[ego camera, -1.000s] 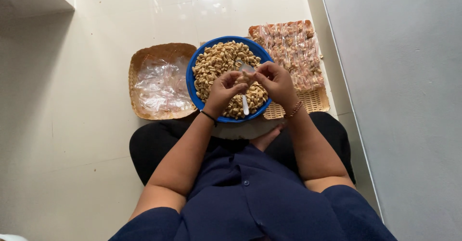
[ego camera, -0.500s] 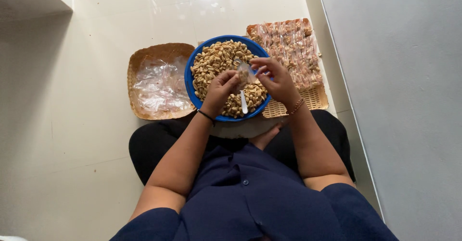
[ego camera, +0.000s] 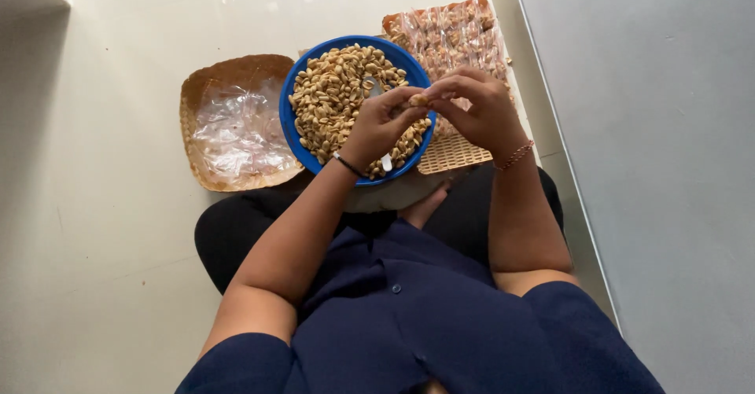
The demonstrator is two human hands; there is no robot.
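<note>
A blue bowl [ego camera: 292, 130] heaped with peanuts [ego camera: 334, 95] rests in front of my crossed legs. Over its right rim my left hand [ego camera: 381, 127] and my right hand [ego camera: 481, 112] meet, fingertips pinched together on a small clear packet of peanuts [ego camera: 419, 100]. A dark band circles my left wrist and a thin bracelet my right. Just below my left hand, a white spoon [ego camera: 386, 162] lies among the peanuts.
A woven tray [ego camera: 206, 79] to the left of the bowl holds empty clear plastic bags [ego camera: 240, 130]. Another woven tray [ego camera: 450, 154] to the right carries several filled packets [ego camera: 456, 36]. Pale tiled floor surrounds them; a grey wall runs along the right.
Both hands have come together more tightly at the bowl's right rim, pinching the small packet. The spoon has stayed in the peanuts.
</note>
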